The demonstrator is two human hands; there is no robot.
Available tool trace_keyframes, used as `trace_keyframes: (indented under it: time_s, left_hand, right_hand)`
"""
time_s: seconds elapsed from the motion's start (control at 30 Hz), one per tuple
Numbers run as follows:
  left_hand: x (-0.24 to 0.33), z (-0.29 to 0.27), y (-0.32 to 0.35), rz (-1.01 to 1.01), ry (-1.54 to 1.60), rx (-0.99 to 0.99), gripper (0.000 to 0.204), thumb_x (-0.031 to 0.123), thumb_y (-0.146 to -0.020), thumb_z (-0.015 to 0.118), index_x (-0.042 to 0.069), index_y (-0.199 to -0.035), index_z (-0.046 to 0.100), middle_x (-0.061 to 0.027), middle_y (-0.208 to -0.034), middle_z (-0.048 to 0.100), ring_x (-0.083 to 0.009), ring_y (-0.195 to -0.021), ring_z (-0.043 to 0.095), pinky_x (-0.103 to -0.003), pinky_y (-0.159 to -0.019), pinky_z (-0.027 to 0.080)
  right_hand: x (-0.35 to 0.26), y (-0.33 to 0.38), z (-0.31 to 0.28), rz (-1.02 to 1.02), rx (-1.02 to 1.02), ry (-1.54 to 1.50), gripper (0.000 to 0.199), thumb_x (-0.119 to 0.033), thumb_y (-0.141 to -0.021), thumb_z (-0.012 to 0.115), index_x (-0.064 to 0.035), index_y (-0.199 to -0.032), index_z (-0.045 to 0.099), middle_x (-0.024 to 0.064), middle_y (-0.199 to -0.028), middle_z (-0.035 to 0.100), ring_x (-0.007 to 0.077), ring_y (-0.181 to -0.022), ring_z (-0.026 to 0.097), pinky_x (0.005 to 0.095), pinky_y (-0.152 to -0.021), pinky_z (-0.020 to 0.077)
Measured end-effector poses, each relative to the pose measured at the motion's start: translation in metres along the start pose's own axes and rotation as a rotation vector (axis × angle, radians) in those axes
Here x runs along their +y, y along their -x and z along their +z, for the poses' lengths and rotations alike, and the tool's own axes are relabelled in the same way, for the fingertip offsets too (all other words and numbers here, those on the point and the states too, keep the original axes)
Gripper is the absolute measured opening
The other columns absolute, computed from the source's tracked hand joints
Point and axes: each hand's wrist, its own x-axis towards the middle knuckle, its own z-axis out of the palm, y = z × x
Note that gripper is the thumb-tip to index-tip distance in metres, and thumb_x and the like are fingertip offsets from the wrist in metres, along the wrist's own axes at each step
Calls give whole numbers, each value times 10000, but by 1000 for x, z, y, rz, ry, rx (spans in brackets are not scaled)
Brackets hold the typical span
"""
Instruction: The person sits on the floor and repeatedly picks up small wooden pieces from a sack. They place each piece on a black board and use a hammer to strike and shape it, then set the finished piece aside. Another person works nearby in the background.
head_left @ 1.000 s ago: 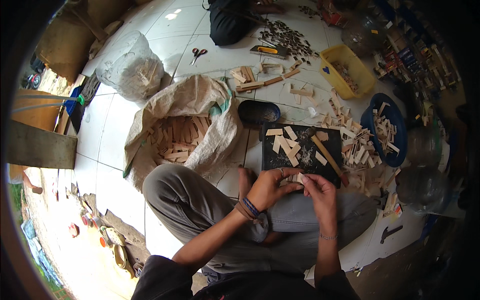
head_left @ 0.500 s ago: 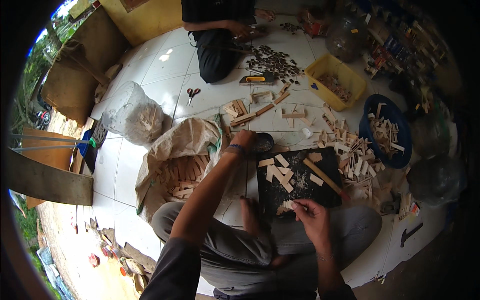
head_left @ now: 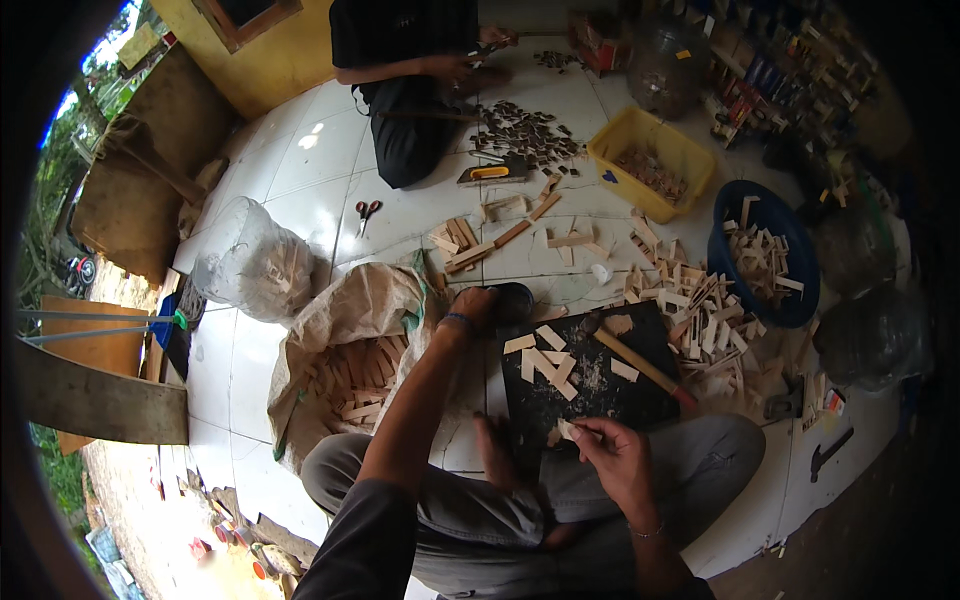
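White floor tiles point(head_left: 290, 190) spread around the seated person whose view we share; a co-worker point(head_left: 405, 60) sits across from us.

Our right hand point(head_left: 612, 448) has thumb and fingers pinched together on a small pale wood piece point(head_left: 566, 430), held just above the near edge of a black board point(head_left: 520, 405). Our left hand point(head_left: 474, 308) reaches to a dark oval tray point(head_left: 515, 302); its fingers are hidden, so we cannot tell how far open it is or whether it holds anything.

On the board lie loose wood strips point(head_left: 548, 372) and a hammer point(head_left: 640, 362), its red end at the right edge near our knee. An open sack point(head_left: 330, 290) of wood stands left; a heap of wood bits point(head_left: 715, 335) and a blue basin point(head_left: 790, 312) lie right.

The pinch covers little wood, so a slack grip could drop the piece among the shavings. A knee knocking the hammer could scatter the strips. Our left forearm, passing close beside the sack, could snag its rim.
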Motion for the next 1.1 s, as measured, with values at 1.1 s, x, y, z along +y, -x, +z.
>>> trace_keyframes:
  time_s: [1.1]
  left_hand:
    - [178,-61,72,369,471,-44,236,128,-871,746,81,-1097,794,-138,-969,784,-250,-892,771,-358,-813,592]
  right_hand:
    - [19,-4,-5,-164,58,-25,254,-211,-986,738,10,-1108,764,11,-755,702,40,-682,613,227,-619,467]
